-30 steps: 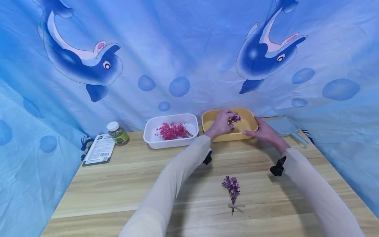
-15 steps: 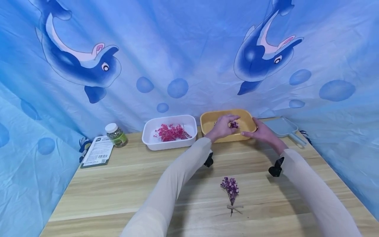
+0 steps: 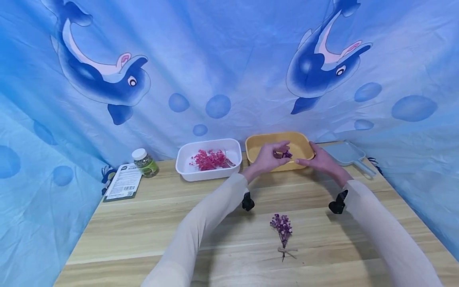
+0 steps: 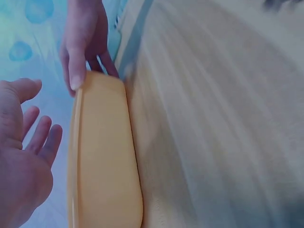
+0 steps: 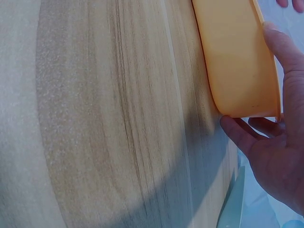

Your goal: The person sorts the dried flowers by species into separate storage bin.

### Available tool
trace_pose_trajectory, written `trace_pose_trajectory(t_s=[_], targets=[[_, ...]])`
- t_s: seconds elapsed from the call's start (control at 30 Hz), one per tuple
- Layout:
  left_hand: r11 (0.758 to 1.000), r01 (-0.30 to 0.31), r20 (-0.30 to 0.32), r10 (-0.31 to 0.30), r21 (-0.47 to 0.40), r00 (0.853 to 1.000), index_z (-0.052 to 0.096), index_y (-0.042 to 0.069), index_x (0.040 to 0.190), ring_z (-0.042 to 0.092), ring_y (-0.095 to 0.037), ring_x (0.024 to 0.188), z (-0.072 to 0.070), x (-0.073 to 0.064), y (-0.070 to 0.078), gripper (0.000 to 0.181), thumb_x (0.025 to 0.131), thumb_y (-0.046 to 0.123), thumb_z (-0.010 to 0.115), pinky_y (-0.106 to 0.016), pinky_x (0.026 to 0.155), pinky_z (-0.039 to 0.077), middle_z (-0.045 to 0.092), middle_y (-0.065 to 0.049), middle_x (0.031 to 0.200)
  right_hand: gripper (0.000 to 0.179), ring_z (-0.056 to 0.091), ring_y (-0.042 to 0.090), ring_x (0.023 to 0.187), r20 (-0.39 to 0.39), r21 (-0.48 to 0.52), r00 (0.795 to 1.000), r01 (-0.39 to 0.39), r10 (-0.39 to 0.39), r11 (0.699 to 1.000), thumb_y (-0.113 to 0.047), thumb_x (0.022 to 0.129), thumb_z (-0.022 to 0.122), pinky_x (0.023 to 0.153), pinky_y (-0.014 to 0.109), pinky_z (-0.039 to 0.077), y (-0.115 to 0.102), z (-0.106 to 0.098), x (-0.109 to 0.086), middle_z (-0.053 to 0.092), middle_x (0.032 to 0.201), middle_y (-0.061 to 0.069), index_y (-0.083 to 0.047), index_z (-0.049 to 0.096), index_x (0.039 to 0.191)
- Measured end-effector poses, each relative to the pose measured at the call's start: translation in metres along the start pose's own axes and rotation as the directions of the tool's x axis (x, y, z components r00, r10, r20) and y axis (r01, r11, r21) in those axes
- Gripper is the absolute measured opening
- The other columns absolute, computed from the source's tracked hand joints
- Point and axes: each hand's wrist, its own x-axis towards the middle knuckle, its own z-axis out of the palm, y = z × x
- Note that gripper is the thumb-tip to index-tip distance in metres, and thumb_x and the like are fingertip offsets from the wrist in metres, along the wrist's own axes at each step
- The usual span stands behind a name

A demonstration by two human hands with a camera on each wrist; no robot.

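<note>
My left hand (image 3: 267, 157) hovers over the near side of a yellow plastic basin (image 3: 263, 139), its fingers spread and holding nothing in the left wrist view. Beyond those fingers in the head view, a small sprig of purple dried flowers (image 3: 287, 154) lies in the basin. My right hand (image 3: 320, 160) grips the basin's right end. In the right wrist view its thumb rests at the rim and its fingers (image 5: 237, 135) wrap the end wall. On the table, nearer to me, lies a bunch of purple dried flowers (image 3: 282, 229) tied with twine.
Left of the yellow basin stands a white basin (image 3: 204, 175) with pink dried flowers (image 3: 209, 159) inside. Farther left are a white-lidded jar (image 3: 146, 164) and a printed white card (image 3: 123, 181). A pale blue-grey dustpan (image 3: 344, 153) lies at the right, and a dolphin-print curtain (image 3: 229, 71) hangs behind.
My left hand has let go of the purple sprig into the yellow basin, opened its fingers and drawn back slightly toward me. The right hand keeps its grip on the basin.
</note>
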Motion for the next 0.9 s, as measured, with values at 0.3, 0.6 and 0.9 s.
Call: trace_pose_trajectory(t_s=[0.3,0.6,0.9], targets=[[0.996,0.089,-0.101,-0.087,0.018,0.991,0.054,0.001,0.141,0.068,-0.011,0.088,0.008,-0.055,0.016,0.058,0.087,0.001,0.076,-0.021,0.076,0.057,0.071,-0.017,0.112,0.113,0.044,0.052,0.127,0.006,0.036,1.0,0.018,-0.018,0.999,-0.049,0.088,0.074,0.107,0.062,0.036,0.004,-0.001,-0.002,0.035,0.146,0.04,0.004,0.002,0.157],[0.988,0.156,-0.152,-0.155,-0.007,0.976,0.049,-0.004,0.143,0.069,-0.021,0.092,0.027,-0.126,0.023,0.068,0.083,0.006,0.081,-0.02,0.071,0.057,0.067,-0.021,0.114,0.117,0.041,0.055,0.128,0.022,-0.016,0.999,-0.024,0.025,1.0,-0.054,0.088,0.071,0.107,0.064,0.034,0.001,-0.001,-0.005,0.031,0.146,0.042,0.005,-0.002,0.157],[0.965,0.155,-0.191,-0.115,0.211,0.975,0.048,-0.007,0.143,0.062,-0.024,0.096,0.046,-0.184,0.033,0.081,0.079,0.027,0.086,-0.027,0.083,0.054,0.064,-0.014,0.112,0.118,0.038,0.057,0.13,0.024,0.007,1.0,0.006,-0.006,1.0,-0.054,0.087,0.073,0.108,0.066,0.032,0.0,-0.001,-0.001,0.031,0.146,0.043,0.004,-0.002,0.157]])
